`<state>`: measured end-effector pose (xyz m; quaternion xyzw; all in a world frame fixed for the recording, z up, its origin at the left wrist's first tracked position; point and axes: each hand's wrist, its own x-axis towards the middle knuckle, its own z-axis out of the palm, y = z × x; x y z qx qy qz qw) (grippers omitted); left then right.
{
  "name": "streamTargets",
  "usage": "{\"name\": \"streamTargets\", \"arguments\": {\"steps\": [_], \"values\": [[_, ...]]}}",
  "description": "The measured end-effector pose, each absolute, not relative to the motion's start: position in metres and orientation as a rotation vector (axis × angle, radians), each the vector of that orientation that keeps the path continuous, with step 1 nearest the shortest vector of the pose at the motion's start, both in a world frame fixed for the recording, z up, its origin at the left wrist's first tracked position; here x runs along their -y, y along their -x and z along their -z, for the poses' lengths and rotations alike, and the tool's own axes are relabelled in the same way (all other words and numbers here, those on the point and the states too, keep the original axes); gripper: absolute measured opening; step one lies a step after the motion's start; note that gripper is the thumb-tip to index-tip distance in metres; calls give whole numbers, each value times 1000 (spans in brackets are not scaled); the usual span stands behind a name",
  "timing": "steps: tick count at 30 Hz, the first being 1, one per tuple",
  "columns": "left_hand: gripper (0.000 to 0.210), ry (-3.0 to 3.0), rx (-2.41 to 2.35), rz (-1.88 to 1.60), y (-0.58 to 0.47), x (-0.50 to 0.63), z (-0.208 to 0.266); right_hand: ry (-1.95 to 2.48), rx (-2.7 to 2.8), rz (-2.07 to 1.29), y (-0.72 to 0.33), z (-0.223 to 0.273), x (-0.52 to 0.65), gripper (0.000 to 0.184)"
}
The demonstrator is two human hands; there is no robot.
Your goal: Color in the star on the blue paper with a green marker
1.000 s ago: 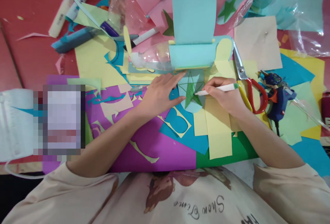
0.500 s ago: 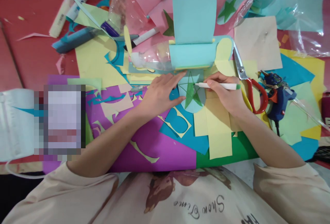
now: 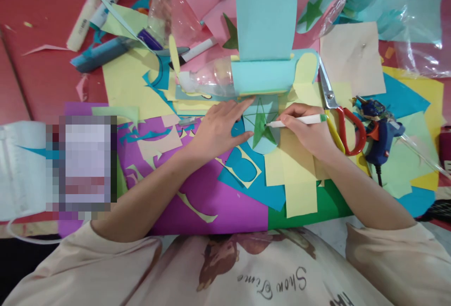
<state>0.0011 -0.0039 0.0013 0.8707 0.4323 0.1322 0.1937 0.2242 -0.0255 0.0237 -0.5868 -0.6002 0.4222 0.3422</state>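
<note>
A white marker with a green end (image 3: pixel 299 120) is pinched in my right hand (image 3: pixel 310 132), its tip on a star outline. That green star (image 3: pixel 260 129), partly coloured in, is drawn on a light-blue rounded wing (image 3: pixel 273 104) of a model plane. My left hand (image 3: pixel 218 129) lies flat with thumb and fingers spread, fingertips at the wing's left edge. The plane's body is a clear plastic bottle (image 3: pixel 214 75) wrapped in light-blue paper, with a yellow propeller (image 3: pixel 174 57) at its nose. The other wing (image 3: pixel 266 14) extends away from me.
Red-handled scissors (image 3: pixel 352 129) and a blue glue gun (image 3: pixel 380 141) lie right of my right hand. Cut paper, including a purple sheet (image 3: pixel 211 207), covers the table. Several markers, a blue one (image 3: pixel 105 53) among them, lie at the upper left. A blurred-out rectangular object (image 3: pixel 86 160) is at left.
The marker tip has shifted slightly down within the star, and the right hand has moved with it. More green fills the star's middle. My left hand stays in place.
</note>
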Motion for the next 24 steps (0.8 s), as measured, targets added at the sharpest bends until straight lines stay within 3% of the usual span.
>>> {"name": "streamTargets", "arguments": {"steps": [24], "values": [[61, -2442, -1199, -389, 0, 4, 0, 1553, 1537, -1130, -224, -25, 25, 18]]}}
